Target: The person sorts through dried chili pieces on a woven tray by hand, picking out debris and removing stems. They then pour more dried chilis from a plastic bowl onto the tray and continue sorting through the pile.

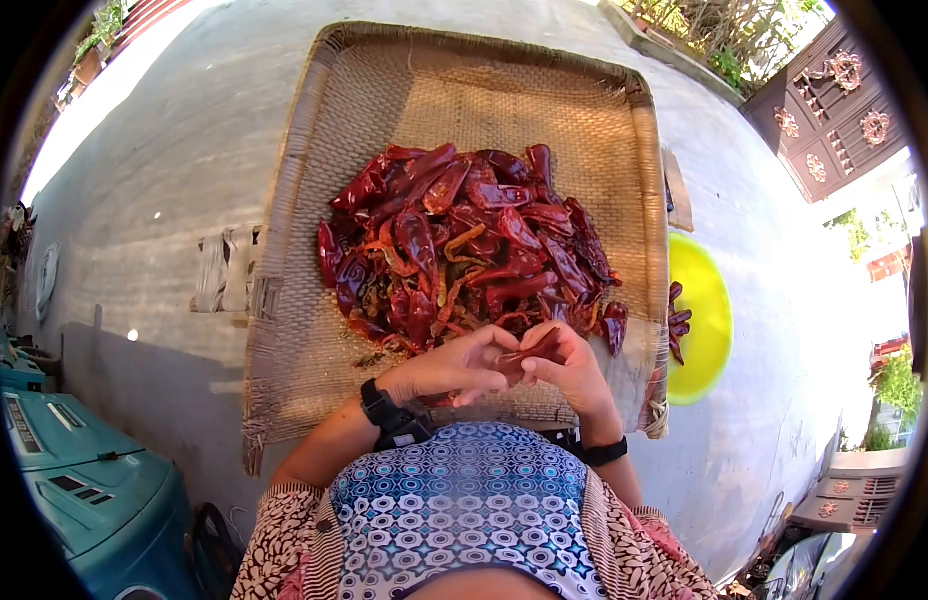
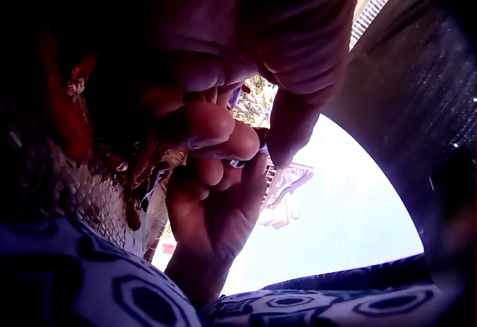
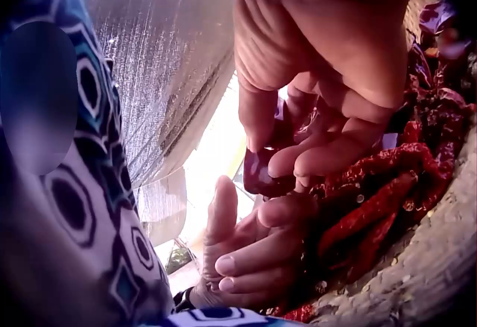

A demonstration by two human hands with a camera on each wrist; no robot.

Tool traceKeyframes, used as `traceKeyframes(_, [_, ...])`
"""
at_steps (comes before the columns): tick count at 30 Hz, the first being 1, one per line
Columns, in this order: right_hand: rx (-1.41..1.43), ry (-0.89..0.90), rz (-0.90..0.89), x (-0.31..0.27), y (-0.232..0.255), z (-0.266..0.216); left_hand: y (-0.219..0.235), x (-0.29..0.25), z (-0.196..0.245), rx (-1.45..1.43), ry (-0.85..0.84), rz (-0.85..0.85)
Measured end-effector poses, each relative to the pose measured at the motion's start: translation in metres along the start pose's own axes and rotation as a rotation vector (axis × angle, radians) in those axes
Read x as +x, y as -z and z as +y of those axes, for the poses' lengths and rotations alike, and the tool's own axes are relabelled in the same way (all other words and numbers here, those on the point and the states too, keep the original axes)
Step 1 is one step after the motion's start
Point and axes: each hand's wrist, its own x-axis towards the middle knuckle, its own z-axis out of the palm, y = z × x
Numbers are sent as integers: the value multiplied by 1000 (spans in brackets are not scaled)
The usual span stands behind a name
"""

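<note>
A dark red, glossy dried chili pepper (image 1: 541, 348) is pinched in my right hand (image 1: 576, 372), its lower end pointing towards the left hand. In the right wrist view the chili (image 3: 257, 172) shows between the right thumb and fingers. My left hand (image 1: 446, 367) is close beside it, with thumb and fingers apart; in the right wrist view the left fingertips (image 3: 272, 211) come right below the chili's end. Both hands are over the near edge of a woven tray (image 1: 324, 400), in front of a heap of dried red chilies (image 1: 464, 230).
Shrivelled orange-brown chilies (image 1: 449, 285) and loose seeds lie in the near part of the heap. A yellow-green basin (image 1: 709, 320) with a few chilies stands on the ground right of the tray. Turquoise machinery (image 1: 104, 490) is at the lower left.
</note>
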Motion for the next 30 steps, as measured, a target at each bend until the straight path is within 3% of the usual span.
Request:
traceKeyframes(5, [-106,-56,-61,9,-5,-10,6,-4,-6,-62,24,48])
traceKeyframes(9, [-20,-80,-71,11,-8,-20,9,-7,-2,-123,35,55])
traceKeyframes(10, [-58,6,-87,13,-8,-17,9,-7,-2,-113,36,69])
traceKeyframes(13, [-46,-143,-96,14,-7,-27,11,-8,1,-81,58,42])
traceKeyframes(16, [-165,-161,-99,16,3,-17,14,-8,-3,-65,65,45])
traceKeyframes(19, [57,-182,-93,13,4,-16,16,-7,-2,-72,56,57])
traceKeyframes(23, [-84,-6,-54,2,27,-11,15,-3,-5,-75,-47,84])
traceKeyframes(30, [445,450,509,-25,101,-3,21,1,-15,-2,-74,34])
